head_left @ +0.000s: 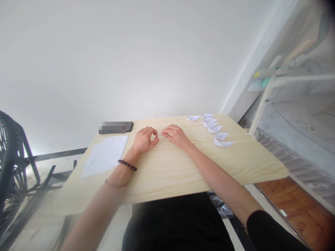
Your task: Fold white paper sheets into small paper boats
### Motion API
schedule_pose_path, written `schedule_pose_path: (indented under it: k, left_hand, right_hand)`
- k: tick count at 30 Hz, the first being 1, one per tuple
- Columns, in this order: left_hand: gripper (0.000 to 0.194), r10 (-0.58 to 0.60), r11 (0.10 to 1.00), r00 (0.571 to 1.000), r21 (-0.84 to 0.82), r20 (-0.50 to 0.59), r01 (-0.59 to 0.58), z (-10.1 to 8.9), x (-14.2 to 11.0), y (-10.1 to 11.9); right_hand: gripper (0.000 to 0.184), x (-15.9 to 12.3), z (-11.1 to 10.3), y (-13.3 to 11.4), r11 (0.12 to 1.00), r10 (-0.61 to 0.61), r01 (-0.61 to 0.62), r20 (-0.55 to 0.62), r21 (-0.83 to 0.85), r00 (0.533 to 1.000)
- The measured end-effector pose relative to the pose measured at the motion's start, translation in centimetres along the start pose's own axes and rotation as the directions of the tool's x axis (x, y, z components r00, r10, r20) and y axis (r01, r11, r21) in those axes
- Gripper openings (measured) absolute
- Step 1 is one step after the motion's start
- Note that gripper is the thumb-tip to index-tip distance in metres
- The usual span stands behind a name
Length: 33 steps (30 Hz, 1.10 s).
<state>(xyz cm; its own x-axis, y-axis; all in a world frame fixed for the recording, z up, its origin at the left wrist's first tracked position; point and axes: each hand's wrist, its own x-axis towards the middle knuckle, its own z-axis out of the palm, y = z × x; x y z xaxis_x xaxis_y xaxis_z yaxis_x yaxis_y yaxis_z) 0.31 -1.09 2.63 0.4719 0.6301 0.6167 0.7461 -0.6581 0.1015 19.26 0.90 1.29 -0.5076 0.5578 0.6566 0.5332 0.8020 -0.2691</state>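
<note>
Shows as a small, thin white paper piece (160, 135), no more than a narrow strip in view. Spans the short gap between the left hand (144, 138) and the right hand (176, 135), pinched at both ends. Runs roughly level from side to side, near the far half of the pale tabletop (167, 170). Seems too small and too covered to make out any folds.

Pale wood-grain table (167, 170) sits mid-view, dark flat object (128, 126) on it at 9 o'clock (mostly pixelated), black-framed item (9, 150) between 8 and 9, white wall (157, 62) at 12, white frame (265, 104) between 2 and 3, brown wooden surface (303, 209) at 4.
</note>
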Motion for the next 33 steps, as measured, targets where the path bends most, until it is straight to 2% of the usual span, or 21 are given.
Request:
schedule_pose_path:
  k: [21,27,33]
  left_hand:
    - [0.008,-0.003,1.0,1.0,-0.006,0.025,0.003,0.02,-0.01,0.05]
    - [0.009,0.052,0.998,0.998,-0.036,0.042,-0.051,0.15,0.07,0.25]
    - [0.008,0.032,1.0,0.999,0.001,0.009,-0.032,0.28,0.07,-0.08]
  right_hand:
    - [0.02,-0.02,-0.07,-0.08,1.0,0.007,-0.007,0.006,-0.01,1.0]
    - [0.02,0.03,0.1,-0.52,1.0,-0.008,0.007,0.028,0.013,1.0]
    - [0.016,-0.2,0.0,-0.3,0.997,0.075,-0.075,-0.004,0.022,0.997]
